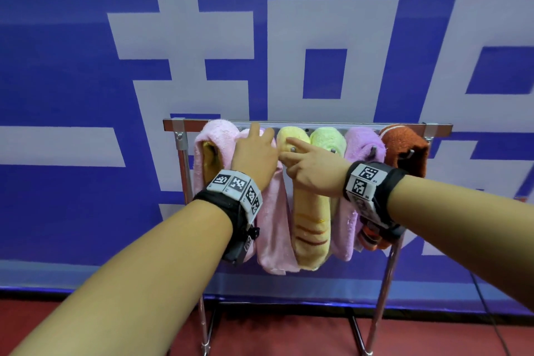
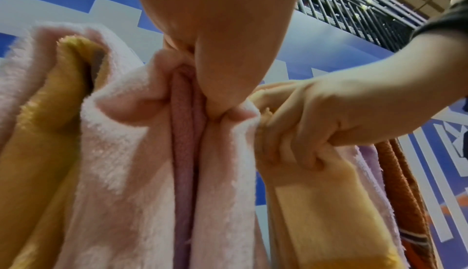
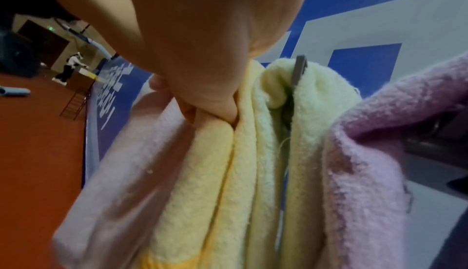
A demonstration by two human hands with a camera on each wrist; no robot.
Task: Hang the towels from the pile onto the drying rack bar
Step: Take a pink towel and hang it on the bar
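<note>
So the drying rack bar (image 1: 361,126) runs straight left to right across the middle of the head view, a shiny metal strip on two thin upright legs, with little hooks poking out of its front. Six towels hang off it side by side, each one's long axis going straight down toward the red floor (image 1: 289,335).

From left to right in the frame: a pale pink towel (image 1: 215,139) with a mustard yellow lining showing in its fold, then the light pink towel (image 1: 273,228), then the yellow towel (image 1: 309,228) with a few orange stripes near its bottom end, a lime green towel (image 1: 328,137), a lilac towel (image 1: 362,143), and a rust orange towel (image 1: 404,144) at the right end. All fluffy terry, all bunched narrow at the top where they go over the hooks.

The left hand (image 1: 255,153) is up at the top of the light pink towel, just under the bar. In the left wrist view its fingers (image 2: 222,85) are pinching a gathered fold of that pink fabric, which drops straight down below.

The right hand (image 1: 310,170) is just beside it, almost touching. Its index finger points left across the top of the yellow towel, while the other fingers (image 2: 288,143) are curled into the yellow cloth, gripping it.

Behind everything is a blue banner (image 1: 72,66) with huge pale block characters.
</note>
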